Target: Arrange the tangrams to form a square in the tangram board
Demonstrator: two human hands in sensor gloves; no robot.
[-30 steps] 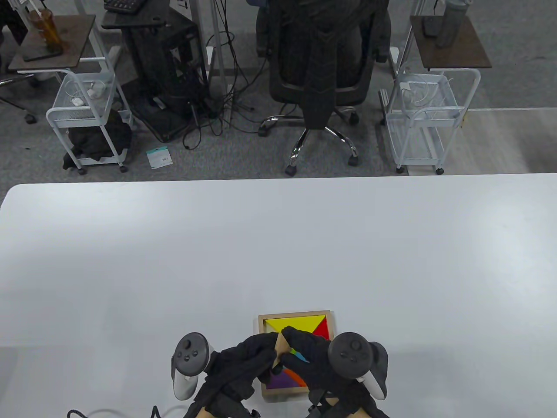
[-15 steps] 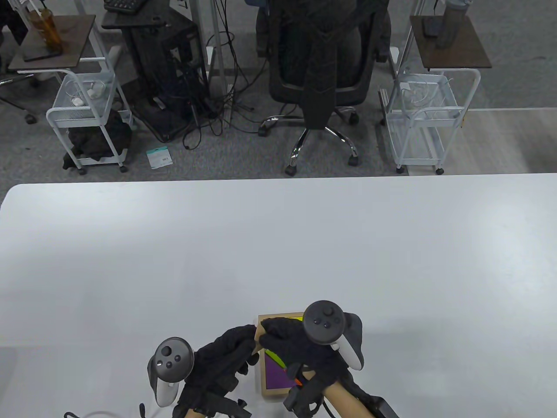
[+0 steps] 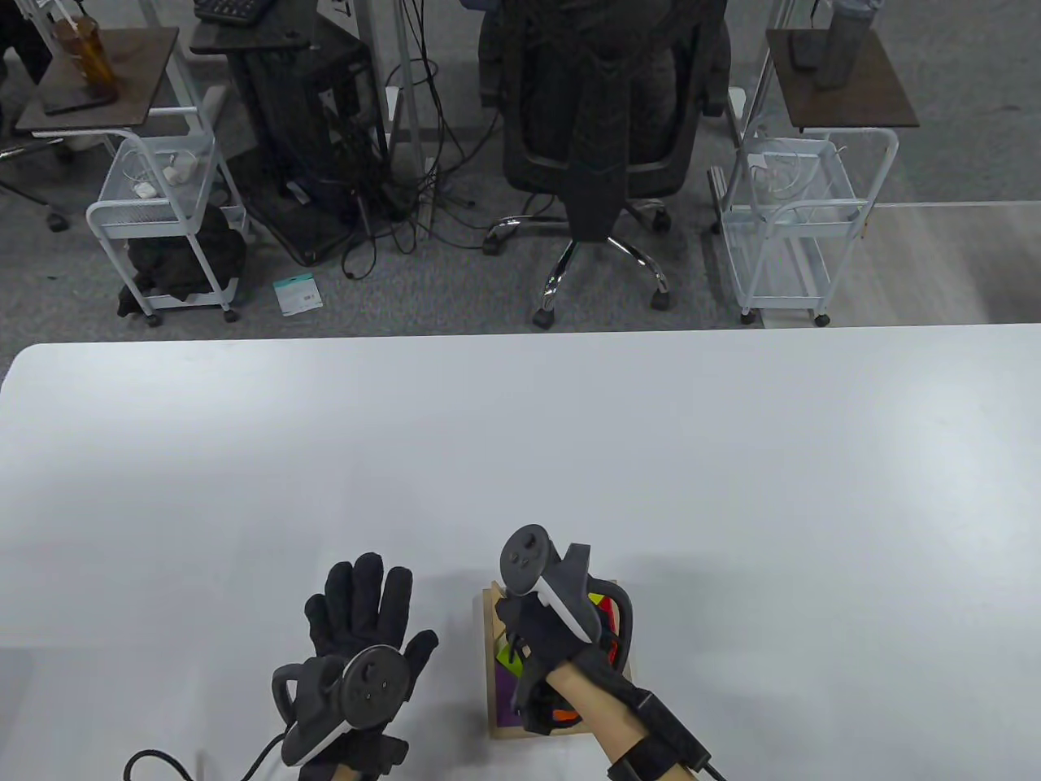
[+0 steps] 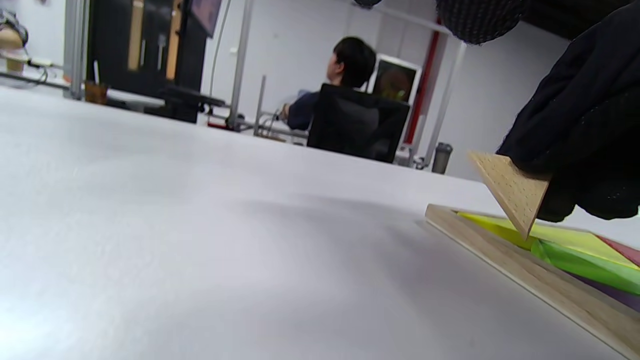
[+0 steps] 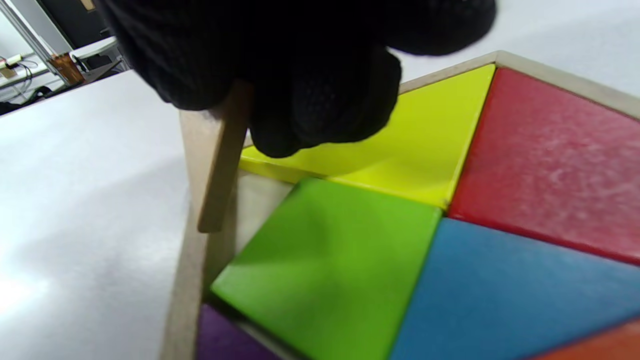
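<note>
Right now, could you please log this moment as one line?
left hand open on table | right hand pinches plain wooden triangle over board's empty gap

Two gloved hands were in view, the left hand (image 3: pixel 362 622) and the right hand (image 3: pixel 545 639), each with one tracker. One tangram board (image 5: pixel 186 280) lay on one table (image 3: pixel 520 455). Seven tangram pieces showed: one yellow (image 5: pixel 415 145), one red (image 5: pixel 550 170), one green (image 5: pixel 330 260), one blue (image 5: pixel 510 300), one purple (image 5: pixel 225 340), one orange (image 5: pixel 595 347) and one bare wooden triangle (image 4: pixel 512 192).
</note>
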